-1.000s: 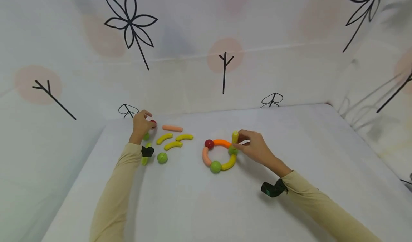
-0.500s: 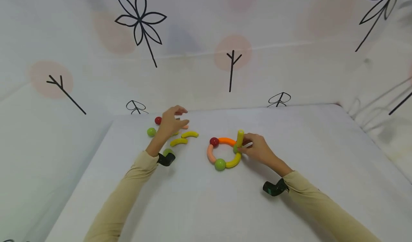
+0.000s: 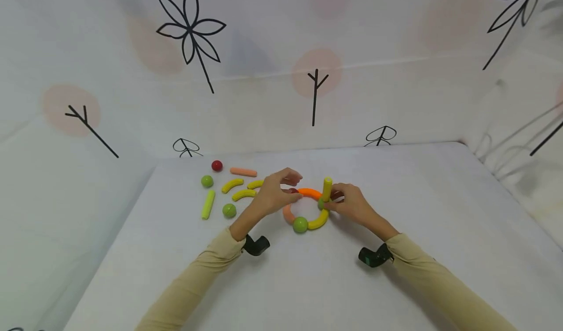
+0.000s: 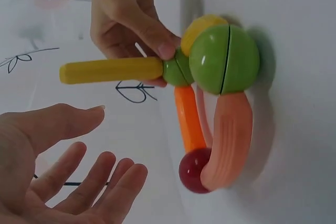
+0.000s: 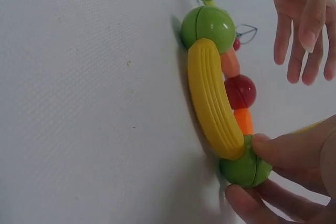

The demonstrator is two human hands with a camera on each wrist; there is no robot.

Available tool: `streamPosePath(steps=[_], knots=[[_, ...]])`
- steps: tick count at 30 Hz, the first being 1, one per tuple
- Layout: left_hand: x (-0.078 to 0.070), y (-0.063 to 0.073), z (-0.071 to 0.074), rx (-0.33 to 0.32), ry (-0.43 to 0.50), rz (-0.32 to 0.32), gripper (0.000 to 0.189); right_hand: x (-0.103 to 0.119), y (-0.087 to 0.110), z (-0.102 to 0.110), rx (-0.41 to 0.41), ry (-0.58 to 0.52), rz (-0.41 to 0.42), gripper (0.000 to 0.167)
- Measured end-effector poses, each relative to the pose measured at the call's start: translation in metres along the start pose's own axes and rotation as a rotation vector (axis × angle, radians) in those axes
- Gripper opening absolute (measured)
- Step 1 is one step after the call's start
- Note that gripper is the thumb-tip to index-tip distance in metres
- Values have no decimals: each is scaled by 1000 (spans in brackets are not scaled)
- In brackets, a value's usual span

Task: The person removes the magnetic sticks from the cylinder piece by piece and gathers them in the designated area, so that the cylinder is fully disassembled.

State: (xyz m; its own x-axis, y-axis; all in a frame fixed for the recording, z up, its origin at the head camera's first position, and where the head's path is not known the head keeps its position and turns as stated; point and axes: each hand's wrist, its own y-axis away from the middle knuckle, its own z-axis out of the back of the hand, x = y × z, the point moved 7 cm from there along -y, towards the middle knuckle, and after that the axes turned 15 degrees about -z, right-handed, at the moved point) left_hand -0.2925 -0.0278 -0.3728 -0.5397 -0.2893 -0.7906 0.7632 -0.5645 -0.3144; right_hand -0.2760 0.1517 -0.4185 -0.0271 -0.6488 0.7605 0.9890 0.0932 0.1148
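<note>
A ring of toy pieces lies mid-table: a red ball (image 4: 193, 170), an orange curved piece (image 4: 189, 121), a peach curved piece (image 4: 229, 140), a large green ball (image 3: 300, 225) and a yellow curved piece (image 5: 210, 98). At the ring's right side, my right hand (image 3: 352, 204) pinches a green ball (image 5: 251, 171) between thumb and fingers. From that ball a yellow stick (image 3: 327, 189) stands upright, joined to it. My left hand (image 3: 271, 192) hovers by the ring's left side, fingers loosely spread and holding nothing; it partly covers the red ball in the head view.
Loose pieces lie left of the ring: a yellow-green stick (image 3: 208, 205), two green balls, a red ball (image 3: 217, 165), a straight peach stick (image 3: 243, 171) and several yellow curved pieces (image 3: 232, 185). A fabric wall (image 3: 264, 111) with plant drawings rises behind the table.
My left hand has left the loose pieces, letting the red ball stay there, and swung right to the ring. My right hand still pinches the green ball, with the yellow stick standing upright.
</note>
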Motion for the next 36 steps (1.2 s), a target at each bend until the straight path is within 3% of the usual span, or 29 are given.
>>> streamPosePath(steps=[10, 15, 20, 32, 36], knots=[[-10, -9, -38, -75, 103, -84, 37, -2, -2, 1, 17, -8, 2, 28], [-16, -14, -51, -167, 141, -128, 28, 0, -1, 2, 4, -11, 46, 26], [-18, -17, -53, -249, 156, -162, 23, 1, -1, 2, -19, -27, 46, 26], [-24, -21, -53, -224, -5, -218, 23, 6, -4, -1, -31, 33, 44, 32], [-29, -21, -46, -264, -2, -253, 22, 7, -5, -1, -25, 47, 45, 32]])
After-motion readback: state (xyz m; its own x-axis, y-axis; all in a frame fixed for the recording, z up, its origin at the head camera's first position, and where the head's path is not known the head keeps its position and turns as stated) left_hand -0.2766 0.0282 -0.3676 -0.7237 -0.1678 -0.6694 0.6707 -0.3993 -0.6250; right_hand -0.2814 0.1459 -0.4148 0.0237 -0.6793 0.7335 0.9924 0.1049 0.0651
